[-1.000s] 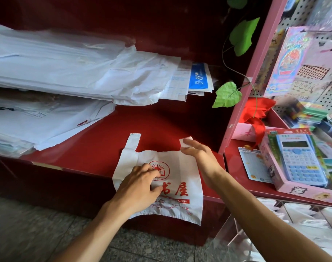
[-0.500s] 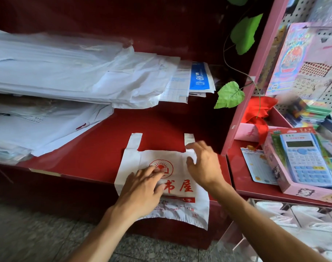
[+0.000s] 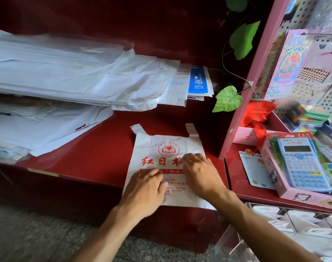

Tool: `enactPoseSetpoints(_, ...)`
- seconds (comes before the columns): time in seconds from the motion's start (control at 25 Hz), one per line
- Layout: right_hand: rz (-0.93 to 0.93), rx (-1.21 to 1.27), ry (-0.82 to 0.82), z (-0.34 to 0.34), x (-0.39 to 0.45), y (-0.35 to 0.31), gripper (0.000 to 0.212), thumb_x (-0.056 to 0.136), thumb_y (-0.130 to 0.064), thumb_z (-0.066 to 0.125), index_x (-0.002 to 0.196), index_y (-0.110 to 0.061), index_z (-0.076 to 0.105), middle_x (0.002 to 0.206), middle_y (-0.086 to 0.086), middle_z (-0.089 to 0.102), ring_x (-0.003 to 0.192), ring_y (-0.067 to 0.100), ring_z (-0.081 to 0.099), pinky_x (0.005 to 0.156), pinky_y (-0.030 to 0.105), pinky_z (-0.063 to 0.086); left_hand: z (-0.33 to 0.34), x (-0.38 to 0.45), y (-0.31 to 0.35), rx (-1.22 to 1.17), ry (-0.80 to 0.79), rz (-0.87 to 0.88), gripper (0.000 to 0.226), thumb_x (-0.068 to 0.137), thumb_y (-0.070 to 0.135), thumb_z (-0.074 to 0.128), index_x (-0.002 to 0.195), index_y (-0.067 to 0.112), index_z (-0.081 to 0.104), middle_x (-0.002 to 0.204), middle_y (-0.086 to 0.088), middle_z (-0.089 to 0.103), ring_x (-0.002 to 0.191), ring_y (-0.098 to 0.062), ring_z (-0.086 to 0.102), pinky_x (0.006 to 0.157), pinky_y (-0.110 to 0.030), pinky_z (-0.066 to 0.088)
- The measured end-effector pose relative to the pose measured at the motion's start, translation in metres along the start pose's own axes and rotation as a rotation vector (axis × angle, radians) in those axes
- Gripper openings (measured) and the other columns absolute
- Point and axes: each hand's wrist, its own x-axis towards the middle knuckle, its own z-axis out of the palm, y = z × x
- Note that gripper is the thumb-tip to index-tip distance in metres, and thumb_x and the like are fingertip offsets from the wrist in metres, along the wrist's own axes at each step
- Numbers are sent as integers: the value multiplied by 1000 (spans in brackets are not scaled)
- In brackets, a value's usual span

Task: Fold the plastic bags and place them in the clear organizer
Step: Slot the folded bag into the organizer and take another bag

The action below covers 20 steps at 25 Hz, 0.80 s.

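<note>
A white plastic bag [image 3: 161, 148] with red print and two handles lies flat on the red shelf [image 3: 97, 152], its lower edge hanging over the shelf front. My left hand [image 3: 144, 190] presses on the bag's lower left part with spread fingers. My right hand [image 3: 201, 173] lies flat on the bag's right side beside it. Both hands touch the bag without gripping it. The clear organizer [image 3: 286, 225] stands at the lower right under the pink shelf, with white folded bags inside.
Stacks of large white bags and paper [image 3: 66, 76] fill the shelf's left and back. A pink upright post [image 3: 246, 87] borders the bag on the right. Beyond it are a boxed blue calculator [image 3: 301, 165], a red ribbon [image 3: 256, 118] and green leaves [image 3: 227, 99].
Both hands slid down the bag toward its lower edge, smoothing it flat. The right hand left the right handle and now rests on the bag's body; more of the red print shows.
</note>
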Motion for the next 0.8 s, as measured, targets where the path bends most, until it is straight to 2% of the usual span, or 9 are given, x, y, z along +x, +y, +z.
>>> enactPoseSetpoints(0.08,-92,99,-3,5,-1,-12,48,98,-34,30,126,-11,62,128,9,63,113,35,59,95,44,48,8,2,-3,6,-64,-51,91,77,58,-6,145,20,42,156,6,34,145,-12,27,118,-39,21)
enactPoseSetpoints(0.12,-103,144,-81,9,-2,-19,60,99,-44,22,136,-10,55,141,10,55,127,33,53,107,45,41,11,3,-4,9,-86,-70,95,75,58,-9,153,19,29,163,5,20,150,-11,12,122,-39,10)
enactPoseSetpoints(0.16,-84,176,-171,13,-5,-26,74,97,-57,11,147,-12,42,155,8,39,142,28,37,119,42,26,13,4,-5,-8,-110,-85,95,76,58,-11,157,18,18,166,5,8,151,-8,0,121,-36,0)
enactPoseSetpoints(0.24,-14,166,-304,18,-10,-29,100,76,-73,-11,158,-22,14,165,-4,5,152,15,-1,122,30,-6,14,4,-8,-56,-188,-78,94,75,64,-10,158,21,1,165,7,-11,146,-3,-19,116,-29,-13)
enactPoseSetpoints(0.4,99,101,-361,12,-15,-7,101,69,-79,-9,156,-29,-6,162,-13,-16,147,9,-21,116,30,-18,5,-4,-39,-27,-323,-19,115,58,99,-2,152,35,-18,153,17,-31,143,-9,-31,118,-33,-16)
enactPoseSetpoints(0.52,117,31,-396,7,-23,7,107,68,-89,1,156,-28,-12,160,-14,-23,146,9,-26,120,35,-16,3,-15,-63,105,-262,30,104,67,89,20,145,37,-24,152,16,-31,146,-11,-26,118,-28,-12)
enactPoseSetpoints(0.68,-14,-45,-486,-2,-34,13,113,71,-93,30,156,-31,-12,156,-14,-27,145,9,-27,121,40,-13,-2,-22,-77,-160,-131,84,72,95,38,62,151,41,18,158,22,6,147,3,1,119,-17,1)
enactPoseSetpoints(0.72,-48,-27,-457,-2,-34,16,109,72,-91,35,157,-33,-1,160,-13,-18,148,9,-18,123,39,-7,-7,-24,-79,-270,-100,56,61,93,30,66,144,46,37,153,27,23,144,9,13,118,-14,9)
enactPoseSetpoints(0.8,-40,196,-307,-7,-37,22,82,78,-81,41,147,-38,40,159,-11,29,147,5,23,121,36,20,-16,-27,-84,-449,-34,-24,32,89,24,71,111,48,70,123,40,53,123,21,41,107,-10,32)
